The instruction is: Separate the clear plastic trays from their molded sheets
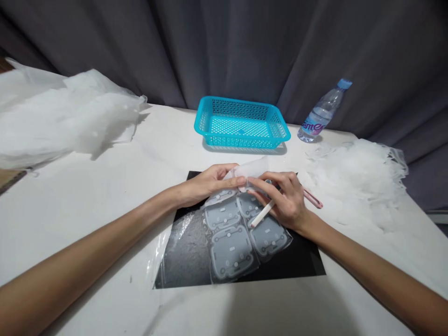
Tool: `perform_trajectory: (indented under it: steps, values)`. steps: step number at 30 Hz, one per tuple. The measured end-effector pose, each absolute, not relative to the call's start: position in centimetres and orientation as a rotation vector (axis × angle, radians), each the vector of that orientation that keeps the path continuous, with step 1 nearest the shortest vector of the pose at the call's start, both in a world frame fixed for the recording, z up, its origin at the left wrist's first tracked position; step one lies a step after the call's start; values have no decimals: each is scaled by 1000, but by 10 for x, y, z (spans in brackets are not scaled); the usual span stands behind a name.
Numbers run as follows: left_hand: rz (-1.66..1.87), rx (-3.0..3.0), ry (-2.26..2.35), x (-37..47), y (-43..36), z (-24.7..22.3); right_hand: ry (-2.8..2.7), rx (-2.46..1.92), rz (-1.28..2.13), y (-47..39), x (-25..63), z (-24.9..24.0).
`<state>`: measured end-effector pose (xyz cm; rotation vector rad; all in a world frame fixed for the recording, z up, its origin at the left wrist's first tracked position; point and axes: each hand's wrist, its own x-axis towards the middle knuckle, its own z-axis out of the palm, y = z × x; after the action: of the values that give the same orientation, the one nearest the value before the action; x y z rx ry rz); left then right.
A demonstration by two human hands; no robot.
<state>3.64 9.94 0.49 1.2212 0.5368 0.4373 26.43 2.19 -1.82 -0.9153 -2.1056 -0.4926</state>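
My left hand (213,182) pinches the top of a clear plastic sheet (231,249) printed with several grey rounded panels, its thumb lying across a folded whitish film (257,169) at that edge. My right hand (285,200) meets it there, fingertips on the same film. A thin white stick (262,214) with a reddish tip is tucked in the right hand's curled fingers, pointing down over the panels; its exact kind is unclear. Under the sheet lies a black mat (290,266). Just right of my right hand, a pink slotted handle (312,198) shows, partly hidden.
Behind the hands stands a turquoise plastic basket (241,140). A water bottle (320,114) with a blue cap is near the dark curtain (238,46). Whitish plastic film is heaped at left (70,116), with another crumpled film pile (357,177) at right on the white table (105,196).
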Motion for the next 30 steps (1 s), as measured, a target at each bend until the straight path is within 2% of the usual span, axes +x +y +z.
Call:
perform_trajectory:
  steps: [4, 7, 13, 21, 30]
  values:
    - [428, 1205, 560, 33, 101, 5, -2033, -1076, -287, 25, 267, -21]
    - [385, 1218, 601, 31, 102, 10, -1919, -1218, 14, 30, 270, -21]
    - [412, 1349, 686, 36, 97, 20, -1873, -1040, 580, 32, 269, -20]
    - [498, 1328, 803, 39, 89, 19, -1821, -864, 550, 27, 262, -14]
    - [563, 1398, 826, 40, 97, 25, -1798, -1000, 649, 26, 259, -11]
